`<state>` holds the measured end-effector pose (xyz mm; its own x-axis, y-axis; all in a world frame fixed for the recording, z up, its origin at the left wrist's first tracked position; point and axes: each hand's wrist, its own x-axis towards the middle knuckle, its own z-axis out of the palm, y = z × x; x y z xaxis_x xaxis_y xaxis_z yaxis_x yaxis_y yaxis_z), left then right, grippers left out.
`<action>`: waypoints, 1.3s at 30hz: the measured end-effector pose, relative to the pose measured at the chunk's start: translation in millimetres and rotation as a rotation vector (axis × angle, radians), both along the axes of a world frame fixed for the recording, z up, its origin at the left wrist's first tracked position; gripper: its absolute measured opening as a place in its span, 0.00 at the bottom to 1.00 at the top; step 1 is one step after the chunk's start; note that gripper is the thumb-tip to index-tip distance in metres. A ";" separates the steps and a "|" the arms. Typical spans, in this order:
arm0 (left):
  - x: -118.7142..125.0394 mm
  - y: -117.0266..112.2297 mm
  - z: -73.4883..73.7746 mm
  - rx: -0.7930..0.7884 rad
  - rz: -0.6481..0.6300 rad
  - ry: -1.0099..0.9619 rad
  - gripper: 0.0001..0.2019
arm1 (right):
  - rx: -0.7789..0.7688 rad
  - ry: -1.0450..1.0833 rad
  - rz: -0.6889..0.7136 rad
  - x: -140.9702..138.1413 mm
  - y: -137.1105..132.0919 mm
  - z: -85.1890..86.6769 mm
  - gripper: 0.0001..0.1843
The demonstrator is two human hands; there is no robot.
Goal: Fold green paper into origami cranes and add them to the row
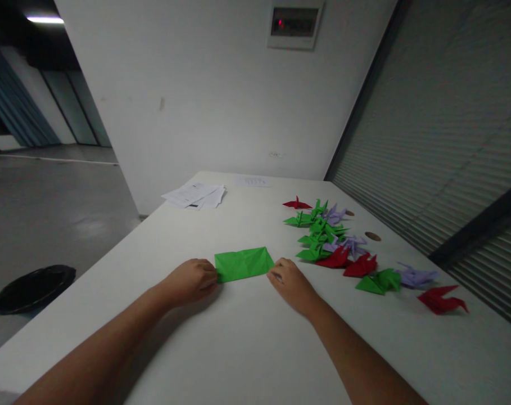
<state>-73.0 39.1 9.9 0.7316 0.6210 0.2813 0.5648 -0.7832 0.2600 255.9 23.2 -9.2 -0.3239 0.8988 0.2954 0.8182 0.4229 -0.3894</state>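
Note:
A green sheet of origami paper (243, 264), folded into a creased rectangle, lies in the middle of the white table. My left hand (196, 281) pinches its lower left corner with the fingers closed. At the lower right corner, my right hand (289, 283) grips the paper between thumb and fingers. Its right end slants a little, and crease lines cross its surface. To the right of my hands spreads a group of folded paper cranes in green (320, 230), red (360, 265) and purple (416, 276).
Loose printed papers (196, 195) lie at the table's far left, with another sheet (252, 181) by the wall. A black-lined bin (34, 288) stands on the floor to the left. Window blinds (441, 140) run along the right edge. Round holes (372, 237) pierce the tabletop.

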 end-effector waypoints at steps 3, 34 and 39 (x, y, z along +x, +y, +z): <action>7.7 -0.2 -5.9 0.017 0.159 0.014 0.06 | 0.065 0.078 -0.106 1.2 6.6 -11.3 0.12; 9.2 17.0 -34.2 -0.317 0.481 -0.487 0.32 | -0.165 0.517 0.063 3.5 10.5 -11.6 0.05; 0.1 17.4 -23.6 -0.379 0.215 -0.393 0.06 | -0.172 0.492 0.215 9.5 6.1 -6.1 0.11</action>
